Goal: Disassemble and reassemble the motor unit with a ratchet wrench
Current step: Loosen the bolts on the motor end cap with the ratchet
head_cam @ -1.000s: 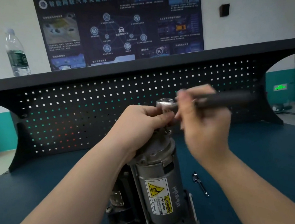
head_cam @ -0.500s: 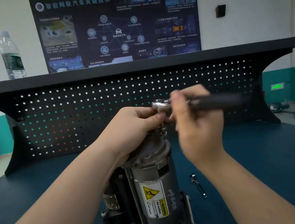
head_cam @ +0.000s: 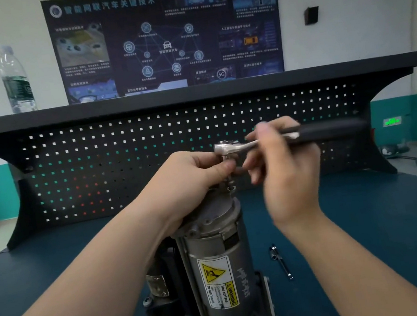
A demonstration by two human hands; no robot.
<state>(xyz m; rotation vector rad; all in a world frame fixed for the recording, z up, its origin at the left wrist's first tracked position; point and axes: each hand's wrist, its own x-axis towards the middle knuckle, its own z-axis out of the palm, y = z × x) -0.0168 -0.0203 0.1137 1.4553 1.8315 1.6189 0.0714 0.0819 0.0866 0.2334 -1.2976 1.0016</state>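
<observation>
The left hand [head_cam: 191, 179] sits on top of the motor unit [head_cam: 217, 263], with its fingers curled and pinching the small metal piece under the head of the ratchet wrench [head_cam: 279, 139]. The right hand [head_cam: 287, 171] looks blurry; its fingers are curled around the wrench near the shiny neck, and the dark handle sticks out to the right. The wrench lies flat, just above the top of the motor. The motor unit stands upright on the blue tabletop [head_cam: 372, 228], close to the person, between the two arms. It has a yellow warning sticker [head_cam: 219, 282] on its side. A small metal tool bit [head_cam: 281, 261] lies on the tabletop just to the right of the motor. Behind is a black board with holes [head_cam: 147, 150]. A water bottle [head_cam: 15, 80] stands on the shelf [head_cam: 193, 94] above it, with its cap on, and a dark poster [head_cam: 166, 37] hangs on the wall.
</observation>
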